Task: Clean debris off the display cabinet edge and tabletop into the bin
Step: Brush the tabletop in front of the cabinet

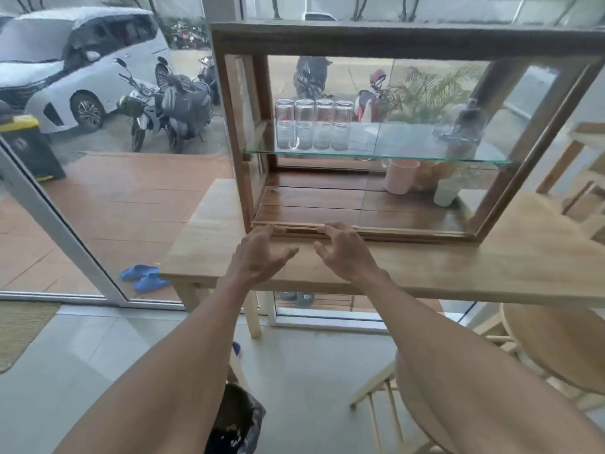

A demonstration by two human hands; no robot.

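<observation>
Both my hands are raised over the front of the tabletop (491, 257), fingers reaching the lower front edge of the display cabinet (386, 37). My left hand (258, 253) has its fingers spread and curled, the fingertips (273, 229) touching the wooden bottom rail of the cabinet; it grips nothing. My right hand (343, 250) is likewise open and clawed, fingertips on the same rail just beside the left, thumb held apart above the table surface; it holds nothing. The 2 hands are close together but not touching.

The cabinet stands on the tabletop, wood-framed with glass sides, its front open on my side. Its glass shelf (376, 154) carries a block of upturned drinking glasses (314, 126) stacked 2 high. On the wooden floor of the cabinet, toward the right, stand a pink cup (401, 176) and a white cup (445, 191). Debris on the rail or tabletop is too small to make out.

The bin (237, 421), lined in dark plastic with pale specks inside, sits on the tiled floor below, between my forearms and nearer the left one. A wooden stool (556, 348) stands to the right of the table. Beyond the glass wall are blue sandals (145, 278), parked motorcycles (170, 103) and a white car (65, 60).
</observation>
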